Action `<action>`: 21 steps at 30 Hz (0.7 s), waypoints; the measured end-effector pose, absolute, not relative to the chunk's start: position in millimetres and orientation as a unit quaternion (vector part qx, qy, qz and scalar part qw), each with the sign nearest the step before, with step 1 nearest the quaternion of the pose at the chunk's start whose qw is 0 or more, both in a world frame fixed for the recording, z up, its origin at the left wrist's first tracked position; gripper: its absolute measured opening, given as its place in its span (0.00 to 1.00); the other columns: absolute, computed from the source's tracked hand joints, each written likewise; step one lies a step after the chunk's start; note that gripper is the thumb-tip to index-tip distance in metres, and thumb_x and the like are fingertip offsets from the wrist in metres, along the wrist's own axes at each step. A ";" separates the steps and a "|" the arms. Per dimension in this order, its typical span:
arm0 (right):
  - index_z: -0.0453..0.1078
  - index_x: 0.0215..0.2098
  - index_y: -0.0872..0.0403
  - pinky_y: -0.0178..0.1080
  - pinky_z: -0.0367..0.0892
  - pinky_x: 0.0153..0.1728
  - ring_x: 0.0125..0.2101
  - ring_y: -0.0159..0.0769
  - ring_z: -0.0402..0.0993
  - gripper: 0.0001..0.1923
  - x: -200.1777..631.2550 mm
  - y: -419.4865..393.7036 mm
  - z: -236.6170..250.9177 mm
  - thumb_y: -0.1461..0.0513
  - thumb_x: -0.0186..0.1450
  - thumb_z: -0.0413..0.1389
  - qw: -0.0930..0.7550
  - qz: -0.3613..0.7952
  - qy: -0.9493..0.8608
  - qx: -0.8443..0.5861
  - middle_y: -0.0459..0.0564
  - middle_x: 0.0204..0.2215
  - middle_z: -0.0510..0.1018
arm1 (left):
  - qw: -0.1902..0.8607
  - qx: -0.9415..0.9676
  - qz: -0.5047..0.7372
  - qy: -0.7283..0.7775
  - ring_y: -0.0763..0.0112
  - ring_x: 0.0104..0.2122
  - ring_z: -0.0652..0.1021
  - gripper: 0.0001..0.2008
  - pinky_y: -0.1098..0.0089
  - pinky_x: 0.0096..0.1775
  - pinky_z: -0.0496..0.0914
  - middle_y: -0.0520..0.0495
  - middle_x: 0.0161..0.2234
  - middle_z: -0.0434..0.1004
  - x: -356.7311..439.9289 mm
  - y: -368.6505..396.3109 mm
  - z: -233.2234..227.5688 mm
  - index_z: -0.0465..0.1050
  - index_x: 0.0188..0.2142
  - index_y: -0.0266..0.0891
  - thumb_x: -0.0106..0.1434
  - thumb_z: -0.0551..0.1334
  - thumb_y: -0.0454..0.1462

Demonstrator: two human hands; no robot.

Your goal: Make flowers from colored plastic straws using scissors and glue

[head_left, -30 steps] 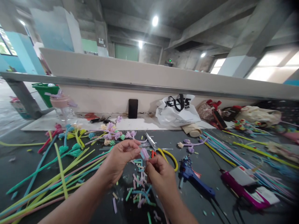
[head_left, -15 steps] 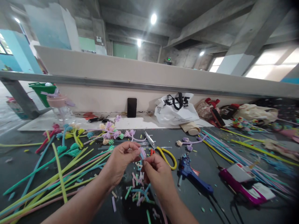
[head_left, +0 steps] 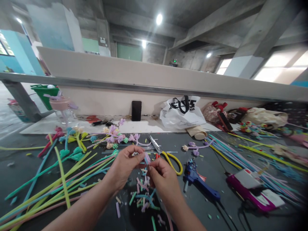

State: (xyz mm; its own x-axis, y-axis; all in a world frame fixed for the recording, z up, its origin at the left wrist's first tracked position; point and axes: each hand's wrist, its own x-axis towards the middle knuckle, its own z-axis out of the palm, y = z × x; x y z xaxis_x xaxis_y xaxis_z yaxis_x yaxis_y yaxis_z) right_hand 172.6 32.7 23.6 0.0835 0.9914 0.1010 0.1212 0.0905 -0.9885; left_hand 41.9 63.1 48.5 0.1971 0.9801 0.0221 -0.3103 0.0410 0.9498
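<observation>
Between my two hands is a small bundle of short purple pipe cleaner pieces [head_left: 147,158]. My left hand [head_left: 128,163] pinches its upper left side between thumb and fingers. The thumb and forefinger of my right hand [head_left: 163,175] close on its lower end. Just behind my right hand lie yellow-handled scissors [head_left: 172,160], blades toward the back left. Below the hands, cut pipe cleaner scraps [head_left: 144,195] in several colours are scattered on the dark table. A blue glue gun [head_left: 201,184] rests to the right of my right hand.
Long pipe cleaners [head_left: 55,184] spread over the left side, with fluffy purple flowers [head_left: 114,134] behind. A phone [head_left: 136,111] leans on the back panel near a white bag [head_left: 183,112]. At right lie a magenta device [head_left: 252,191] and more pipe cleaner stems [head_left: 228,149].
Both hands keep their pinch on the purple pieces with only slight finger movement. The whole view has shifted very slightly; nothing on the table has visibly moved.
</observation>
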 end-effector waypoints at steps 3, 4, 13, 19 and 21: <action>0.63 0.24 0.54 0.29 0.55 0.14 0.12 0.25 0.60 0.05 173.8 32.1 25.1 0.61 0.56 0.53 0.507 0.419 -0.540 -0.526 0.40 0.14 0.67 | 0.610 0.459 0.525 0.376 0.71 0.33 0.71 0.09 0.66 0.34 0.73 0.50 0.39 0.68 43.0 62.3 49.1 0.68 0.25 0.37 0.49 0.65 0.39; 0.63 0.24 0.54 0.29 0.55 0.14 0.13 0.25 0.60 0.05 174.0 32.0 25.4 0.61 0.56 0.53 0.504 0.419 -0.542 -0.526 0.41 0.15 0.67 | 0.608 0.458 0.527 0.378 0.71 0.33 0.71 0.08 0.66 0.33 0.73 0.50 0.39 0.68 43.5 62.0 49.1 0.68 0.25 0.37 0.49 0.65 0.39; 0.62 0.23 0.53 0.29 0.55 0.14 0.12 0.25 0.59 0.07 174.4 31.7 25.9 0.59 0.56 0.54 0.502 0.451 -0.528 -0.515 0.39 0.14 0.66 | 0.591 0.446 0.553 0.383 0.71 0.33 0.70 0.09 0.68 0.31 0.73 0.50 0.37 0.68 49.1 61.1 42.7 0.67 0.24 0.37 0.48 0.65 0.39; 0.61 0.24 0.54 0.28 0.55 0.12 0.11 0.24 0.59 0.08 175.1 34.3 24.2 0.59 0.56 0.54 0.500 0.472 -0.524 -0.503 0.39 0.15 0.68 | 0.587 0.440 0.559 0.387 0.72 0.31 0.70 0.08 0.69 0.30 0.73 0.50 0.37 0.67 50.7 61.2 38.7 0.67 0.25 0.37 0.49 0.64 0.39; 0.60 0.25 0.53 0.28 0.55 0.11 0.10 0.24 0.60 0.09 175.1 36.5 23.0 0.58 0.56 0.55 0.496 0.496 -0.514 -0.494 0.39 0.15 0.69 | 0.586 0.441 0.558 0.387 0.73 0.30 0.71 0.08 0.70 0.30 0.72 0.51 0.35 0.69 51.1 61.0 38.3 0.67 0.25 0.37 0.49 0.64 0.39</action>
State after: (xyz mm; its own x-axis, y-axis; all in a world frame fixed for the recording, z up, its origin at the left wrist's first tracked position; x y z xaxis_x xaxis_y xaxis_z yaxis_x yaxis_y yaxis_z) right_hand 175.1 36.5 23.0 -0.0192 0.9996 0.0201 0.0158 0.0204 -0.9997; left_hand 51.1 61.0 38.3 0.0766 0.9963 0.0387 -0.3131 -0.0128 0.9496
